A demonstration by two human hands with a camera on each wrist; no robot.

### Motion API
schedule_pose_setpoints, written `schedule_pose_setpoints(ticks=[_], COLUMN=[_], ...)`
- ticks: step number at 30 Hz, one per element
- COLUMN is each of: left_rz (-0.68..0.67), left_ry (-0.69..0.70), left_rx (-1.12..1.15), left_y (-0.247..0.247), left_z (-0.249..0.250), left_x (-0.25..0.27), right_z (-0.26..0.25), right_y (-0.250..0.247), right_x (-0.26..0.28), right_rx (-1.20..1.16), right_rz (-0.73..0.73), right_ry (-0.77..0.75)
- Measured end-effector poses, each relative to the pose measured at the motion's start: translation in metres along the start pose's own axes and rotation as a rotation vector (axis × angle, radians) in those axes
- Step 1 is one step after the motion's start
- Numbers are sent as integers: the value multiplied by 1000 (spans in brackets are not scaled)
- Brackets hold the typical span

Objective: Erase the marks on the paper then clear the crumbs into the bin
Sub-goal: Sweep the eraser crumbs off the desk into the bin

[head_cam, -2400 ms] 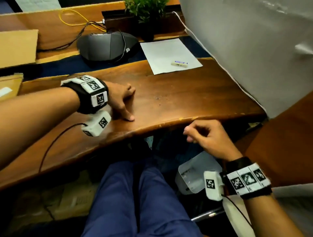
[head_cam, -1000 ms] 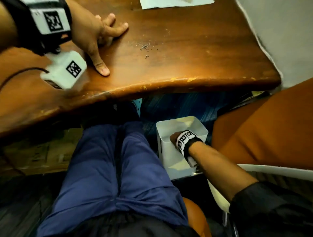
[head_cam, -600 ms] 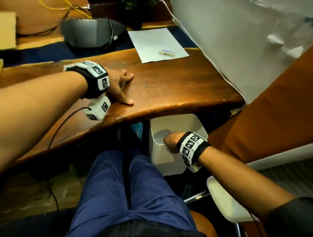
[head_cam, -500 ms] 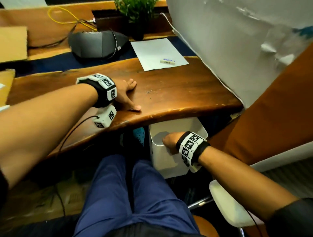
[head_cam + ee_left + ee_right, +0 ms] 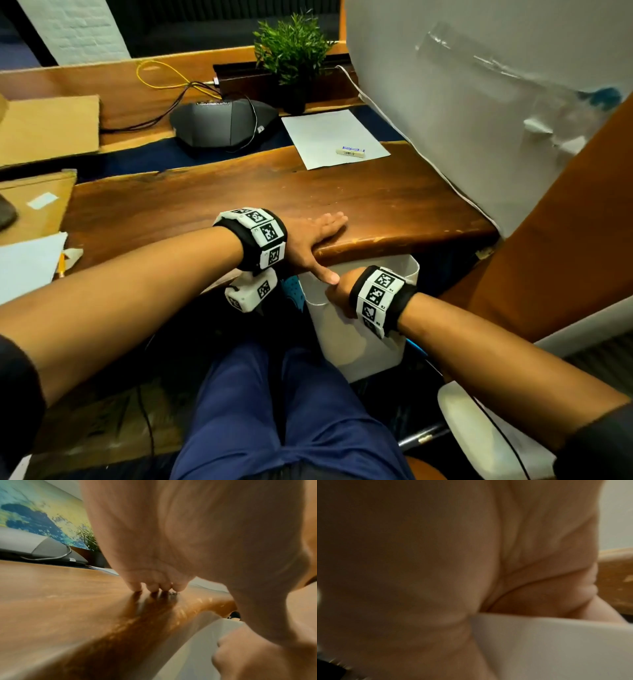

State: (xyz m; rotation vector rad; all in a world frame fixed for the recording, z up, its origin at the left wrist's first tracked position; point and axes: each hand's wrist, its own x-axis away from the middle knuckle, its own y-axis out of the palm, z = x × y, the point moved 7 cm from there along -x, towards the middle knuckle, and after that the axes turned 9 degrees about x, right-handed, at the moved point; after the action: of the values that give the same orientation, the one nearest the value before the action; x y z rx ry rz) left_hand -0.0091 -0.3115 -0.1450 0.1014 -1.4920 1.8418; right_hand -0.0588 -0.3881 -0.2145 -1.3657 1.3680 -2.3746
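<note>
Carried little at the front of the dark wooden desk (image 5: 205, 205) with its chipped, wavy near edge: only the left hand (image 5: 313, 236), laid flat with straight fingers on the wood at that edge, thumb hanging past it, and a few dark crumbs (image 5: 173, 594) at the fingertips. Held farther back, to the right, a white sheet of paper (image 5: 329, 133), with an eraser (image 5: 350, 151) near its front right corner. Bore a grey wedge-shaped device (image 5: 222, 123) with cables just left of the paper, a potted plant (image 5: 291, 54) behind, and cardboard (image 5: 48, 126) at the far left.
</note>
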Motion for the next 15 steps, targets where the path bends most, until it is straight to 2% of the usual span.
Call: schedule_pose_setpoints(ticks=[3,5,8,9,11,13,15], left_rz=[89,165,128,116,115,48,-14], left_ry=[-46,-168,-272,-255,-132,13,101], left_rx=[141,163,139,131,125,150,216], left_y=[-19,-33,-18,-6,16,28,26], left_z=[-7,-23,-28,-22,0,26,43], left_x=[10,15,15,13,11,13,15], right_z=[3,2,2,3,8,7,7], right_y=[-1,-4,-8,-8,-2,-6,-7], right_x=[-3,-3,-1,-1,-8,-8,-3], right_rx=[77,132,135,128,101,87,60], right_rz=[28,2,-32,-35,8,110,101], right_ry=[7,10,-8,0,41,51,57])
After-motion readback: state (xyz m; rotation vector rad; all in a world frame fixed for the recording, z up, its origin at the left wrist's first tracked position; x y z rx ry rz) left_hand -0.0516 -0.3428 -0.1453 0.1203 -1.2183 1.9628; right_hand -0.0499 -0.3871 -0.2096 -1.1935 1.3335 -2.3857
